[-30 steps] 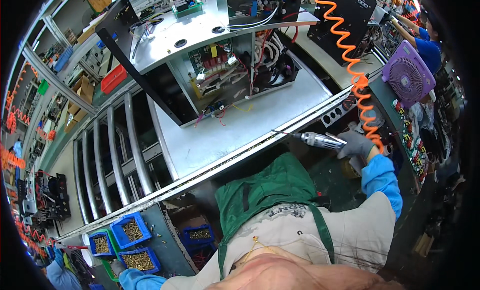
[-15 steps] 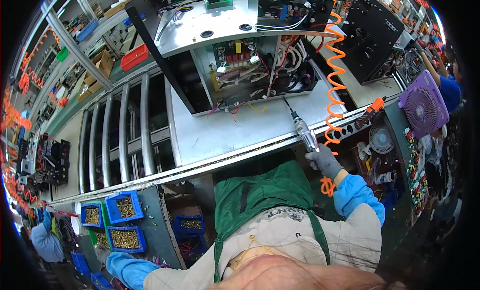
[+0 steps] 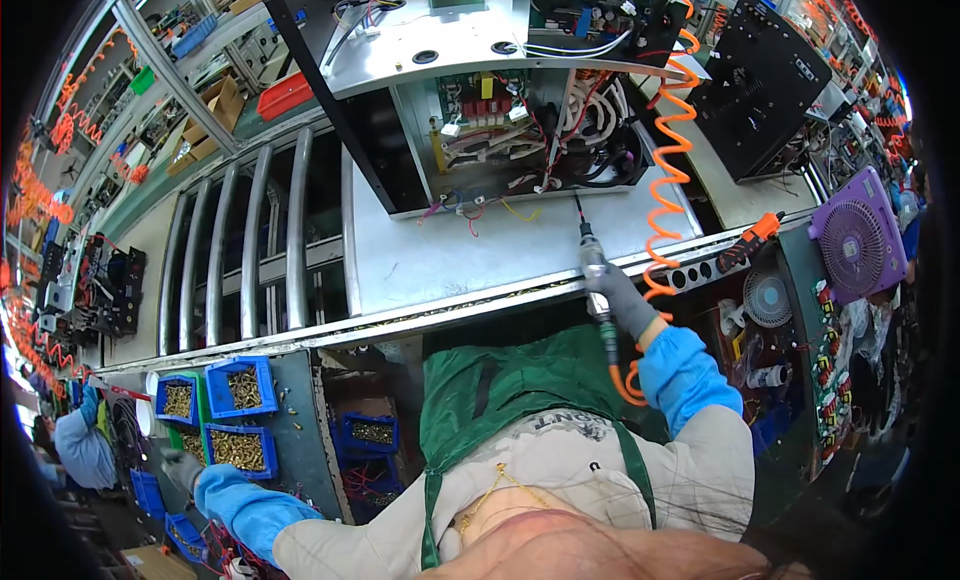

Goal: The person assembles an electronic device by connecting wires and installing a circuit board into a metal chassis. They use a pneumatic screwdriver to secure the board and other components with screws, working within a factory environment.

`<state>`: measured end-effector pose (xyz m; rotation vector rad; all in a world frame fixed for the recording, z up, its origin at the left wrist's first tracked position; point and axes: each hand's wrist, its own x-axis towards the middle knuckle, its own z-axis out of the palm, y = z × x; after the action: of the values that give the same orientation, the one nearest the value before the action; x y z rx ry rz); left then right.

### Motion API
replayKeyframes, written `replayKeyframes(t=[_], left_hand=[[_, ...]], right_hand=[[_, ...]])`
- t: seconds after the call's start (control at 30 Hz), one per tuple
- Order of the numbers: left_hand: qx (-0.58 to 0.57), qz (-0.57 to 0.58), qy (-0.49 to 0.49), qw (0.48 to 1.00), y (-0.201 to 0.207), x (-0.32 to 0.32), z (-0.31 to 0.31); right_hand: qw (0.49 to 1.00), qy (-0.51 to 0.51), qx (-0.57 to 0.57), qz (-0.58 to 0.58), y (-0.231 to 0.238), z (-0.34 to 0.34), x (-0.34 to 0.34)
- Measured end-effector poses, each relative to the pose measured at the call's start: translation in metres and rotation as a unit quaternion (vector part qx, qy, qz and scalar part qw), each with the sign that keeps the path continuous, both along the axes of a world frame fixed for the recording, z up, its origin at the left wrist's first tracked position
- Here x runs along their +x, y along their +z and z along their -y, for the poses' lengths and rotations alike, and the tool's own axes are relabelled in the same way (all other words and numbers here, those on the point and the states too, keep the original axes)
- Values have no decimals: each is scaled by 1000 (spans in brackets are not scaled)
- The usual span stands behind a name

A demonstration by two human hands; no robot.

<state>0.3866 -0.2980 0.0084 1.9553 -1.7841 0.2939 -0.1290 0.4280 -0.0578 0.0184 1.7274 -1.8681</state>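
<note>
In a grey glove, my right hand (image 3: 625, 298) is wrapped round a power screwdriver (image 3: 596, 270) with an orange hose at its rear end. Its bit points away from me, close to the front edge of an open metal-cased unit (image 3: 420, 216). Inside the casing are a circuit board (image 3: 485, 105) and bundled cables (image 3: 597, 115); loose coloured wires (image 3: 475, 208) hang over its front edge. My gloved left hand (image 3: 182, 470) is far to the left, beside blue bins of brass-coloured screws (image 3: 238, 448) and a green bin (image 3: 190, 440). Its fingers are too small and blurred to read.
A coiled orange hose (image 3: 672, 195) hangs right of the unit. Metal rollers (image 3: 260, 240) lie to its left. Another orange-handled tool (image 3: 752, 242) rests by the socket strip (image 3: 695, 276). A purple fan (image 3: 858, 230) stands at right. Another person (image 3: 85, 445) is at far left.
My right hand has shifted left and forward along the screwdriver, which now stands more upright in view. My left hand has moved slightly left and away from me beside the bins. The whole view has shifted somewhat.
</note>
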Motion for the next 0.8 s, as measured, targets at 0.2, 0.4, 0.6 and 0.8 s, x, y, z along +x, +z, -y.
replayKeyframes(t=[0.2,0.4,0.6,0.8], left_hand=[[-10,-421,-492,762,46,-160,-56],[554,-661,-488,138,11,-401,-250],[665,-622,-401,99,-13,-503,-407],[700,-613,-326,166,-10,-529,-415]], right_hand=[[918,36,-359,165,35,-27,50],[973,113,-191,59,72,22,66],[986,155,-61,-17,118,66,71],[991,133,-23,-19,128,64,71]])
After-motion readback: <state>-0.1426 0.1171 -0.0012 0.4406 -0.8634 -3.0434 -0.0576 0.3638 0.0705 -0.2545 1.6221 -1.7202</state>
